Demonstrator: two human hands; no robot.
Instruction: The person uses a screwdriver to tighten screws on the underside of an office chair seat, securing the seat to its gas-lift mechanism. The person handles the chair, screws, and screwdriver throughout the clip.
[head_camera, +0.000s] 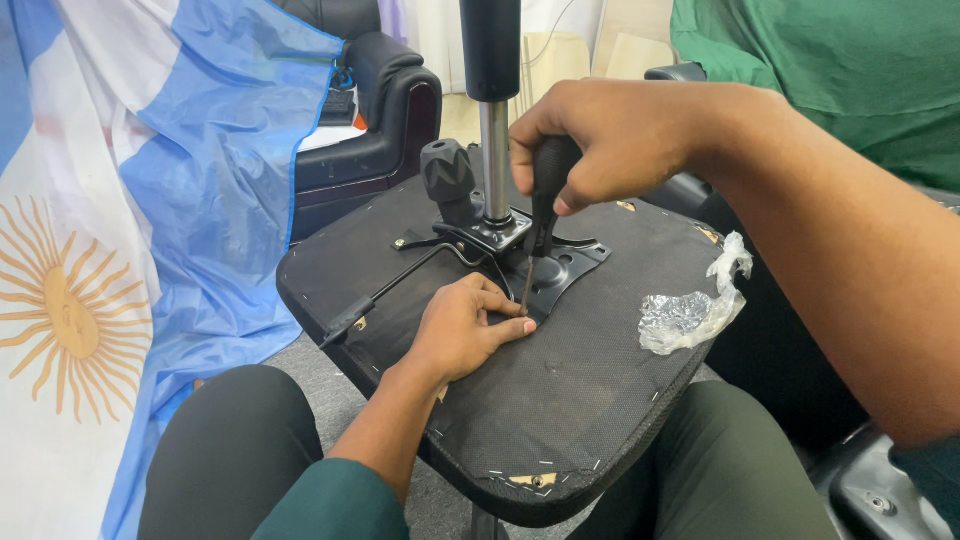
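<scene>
Bright even indoor light, soft shadows, sharp focus, slight glare on crumpled plastic (690, 318).

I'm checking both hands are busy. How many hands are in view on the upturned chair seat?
2. The right hand grips a black-handled screwdriver upright over the metal seat plate. The left hand rests on the chair seat underside, fingertips at the screwdriver tip.

Right hand (610, 140) fisted, thumb down, left hand (465, 330) flat, fingers pinching
</scene>
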